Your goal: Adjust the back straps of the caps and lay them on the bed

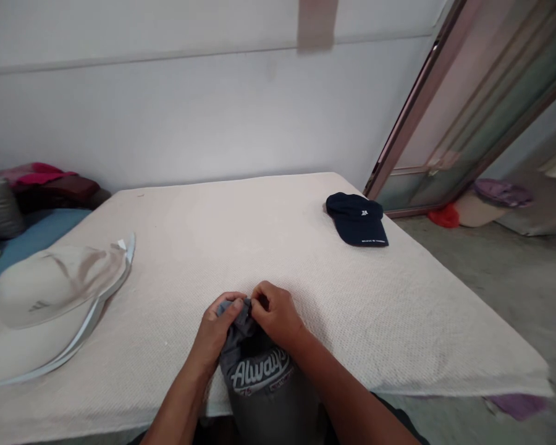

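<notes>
A grey cap with raised "Always" lettering lies at the table's near edge, its brim pointing toward me. My left hand grips the bunched back part of this cap, thumb on top. Pinched at the same rear edge, to the right, are the fingertips of my right hand. The exact bit between those fingertips is too small to make out. Farther back on the right rests a dark navy cap with small white lettering, apart from both hands.
Pale nested caps sit at the table's left side. A cream textured cloth covers the table. Behind it stands a white wall, with a sliding door frame at right. Cushions and fabric lie beyond the left edge.
</notes>
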{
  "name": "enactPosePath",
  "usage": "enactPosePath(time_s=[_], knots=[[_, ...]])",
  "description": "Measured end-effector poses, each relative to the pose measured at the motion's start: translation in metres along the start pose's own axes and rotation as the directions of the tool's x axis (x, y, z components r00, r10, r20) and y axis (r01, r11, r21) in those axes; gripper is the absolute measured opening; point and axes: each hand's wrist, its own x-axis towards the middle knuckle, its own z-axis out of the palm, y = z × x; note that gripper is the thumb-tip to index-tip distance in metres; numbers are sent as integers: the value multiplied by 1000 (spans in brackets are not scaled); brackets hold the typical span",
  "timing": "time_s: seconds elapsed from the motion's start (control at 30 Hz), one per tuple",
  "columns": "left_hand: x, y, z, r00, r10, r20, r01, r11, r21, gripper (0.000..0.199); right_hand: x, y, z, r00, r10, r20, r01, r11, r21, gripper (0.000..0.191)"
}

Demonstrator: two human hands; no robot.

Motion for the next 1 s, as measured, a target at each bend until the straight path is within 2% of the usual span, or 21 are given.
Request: enactPosePath(time_s=[0.1,0.23,0.37,0.47,0.57,0.73,0.87,1.0], knots=[[3,-5,1,998,-52,-40,52,999,-3,22,-1,2,3,1000,-13,3,13,1000,-19,6],[5,-9,2,992,-89,-90,81,993,-88,22,-1,5,8,1000,12,2,-12,1000,-16,7],[5,-7,1,988,-109,-106,94,986,-138,24,-1,4,8,998,22,56,-23,1000,19,7],[5,-6,-2,987,-102,-123,90,990,-105,24,-1,3,4,989,-105,102,105,994,9,9],[6,-8,-5,989,-71,-133,67,997,-38,24,-2,3,-3,949,-250,191,263,964,-44,16],[7,-12,-10,996,-31,-81,37,997,67,23,-2,4,-11,901,-292,320,360,916,-179,12],[6,-11,-8,998,-7,-69,16,992,128,19,-2,4,-13,901,-274,336,356,910,-212,7],[5,-8,-4,996,-2,-93,14,991,131,20,-1,2,-12,945,-209,251,252,956,-152,11]])
